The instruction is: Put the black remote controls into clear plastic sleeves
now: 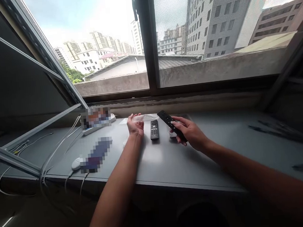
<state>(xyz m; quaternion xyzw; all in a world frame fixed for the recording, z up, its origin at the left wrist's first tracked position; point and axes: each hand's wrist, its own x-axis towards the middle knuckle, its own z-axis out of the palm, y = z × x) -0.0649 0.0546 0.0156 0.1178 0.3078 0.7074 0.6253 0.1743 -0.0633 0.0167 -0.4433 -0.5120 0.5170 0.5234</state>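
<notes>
In my right hand (189,130) is a black remote control (164,117), tilted with its far end up and to the left; the thumb lies over its buttons. My left hand (136,124) is closed on a clear plastic bag (146,117), which stretches right toward the held remote's far end. Between the hands a second black remote control (154,130) lies flat on the grey table (155,165). Partly hidden behind my right hand, something in clear wrapping (172,134) rests on the tabletop; its contents cannot be made out.
At the left stand a white power strip (100,124), a round white charger (77,163) and a blurred-out flat item (97,156), with white cables around them. Dark cables (281,133) lie on the right. A metal frame (49,55) rises at left; a window (149,40) backs the table.
</notes>
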